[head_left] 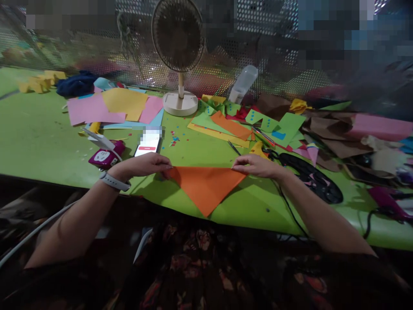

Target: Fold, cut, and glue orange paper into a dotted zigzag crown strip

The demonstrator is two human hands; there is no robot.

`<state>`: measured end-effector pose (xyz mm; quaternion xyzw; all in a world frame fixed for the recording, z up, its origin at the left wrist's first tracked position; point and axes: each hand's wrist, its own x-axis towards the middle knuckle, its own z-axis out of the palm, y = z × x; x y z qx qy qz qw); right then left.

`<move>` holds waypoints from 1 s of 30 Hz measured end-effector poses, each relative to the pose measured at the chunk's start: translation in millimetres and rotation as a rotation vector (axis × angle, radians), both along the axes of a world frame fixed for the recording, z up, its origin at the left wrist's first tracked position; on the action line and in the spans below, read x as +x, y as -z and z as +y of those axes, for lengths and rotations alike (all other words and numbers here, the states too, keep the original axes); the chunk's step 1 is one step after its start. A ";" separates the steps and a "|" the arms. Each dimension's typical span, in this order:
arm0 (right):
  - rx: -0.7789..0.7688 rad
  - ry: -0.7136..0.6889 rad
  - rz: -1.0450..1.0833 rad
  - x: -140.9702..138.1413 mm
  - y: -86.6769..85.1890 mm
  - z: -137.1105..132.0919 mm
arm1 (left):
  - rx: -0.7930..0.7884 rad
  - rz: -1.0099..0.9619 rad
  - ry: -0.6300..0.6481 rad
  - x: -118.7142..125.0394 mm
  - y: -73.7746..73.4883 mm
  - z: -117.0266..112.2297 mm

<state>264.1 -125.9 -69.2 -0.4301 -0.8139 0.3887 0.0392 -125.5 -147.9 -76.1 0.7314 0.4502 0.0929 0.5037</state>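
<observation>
An orange sheet of paper (208, 187), in the shape of a triangle, lies near the front edge of the green table (254, 202). Its long straight side faces away from me and its point faces me. My left hand (151, 165) pinches the left corner between thumb and fingers. At the right corner, my right hand (254, 165) pinches the paper in the same way. Just beyond my left hand lies a phone (149, 141) with a lit screen. A yellow tool (258, 150), partly hidden, is behind my right hand.
A round fan (180, 97) stands at the back. Pink and yellow paper sheets (125, 103) lie left of it, green cut paper (285, 129) right. A purple box-like device (108, 155) sits at left. A black oval object (311, 176) and a dark cord (290, 211) lie at right.
</observation>
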 end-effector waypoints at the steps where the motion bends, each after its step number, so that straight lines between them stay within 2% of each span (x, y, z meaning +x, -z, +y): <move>1: 0.006 0.016 0.013 6.7 1.1 0.8 | -0.006 -0.020 -0.022 -4.0 2.6 1.0; 6: 0.105 0.136 -0.011 36.9 3.0 1.0 | 0.044 -0.098 -0.169 -14.1 4.9 1.8; 8: 0.314 0.225 -0.087 39.4 3.2 -3.4 | 0.086 -0.091 -0.223 -15.7 0.9 1.0; 10: 0.630 0.274 -0.167 33.5 5.6 -10.8 | 0.109 -0.062 -0.249 -17.0 -3.6 0.9; 11: 0.782 0.246 -0.197 27.6 8.2 -15.3 | 0.107 -0.047 -0.247 -17.6 -5.7 1.3; 13: 0.942 0.028 -0.238 12.2 16.1 -24.4 | 0.086 -0.036 -0.226 -18.1 -9.6 2.4; 15: 0.968 -0.212 -0.269 -4.8 26.3 -31.4 | 0.070 -0.067 -0.230 -17.8 -13.0 3.3; 17: 0.976 -0.314 -0.279 -19.5 35.7 -34.2 | 0.063 -0.117 -0.264 -17.0 -16.0 3.4; 21: 0.979 -0.333 -0.262 -38.7 42.9 -28.9 | -0.024 -0.288 -0.374 -15.1 -18.2 0.8; 27: 0.969 -0.339 -0.208 -60.3 38.1 -21.2 | -0.204 -0.699 -0.554 -4.8 -14.1 -7.8; 30: 1.012 -0.311 -0.204 -70.8 42.1 -17.6 | -0.269 -0.890 -0.592 6.5 -12.5 -15.9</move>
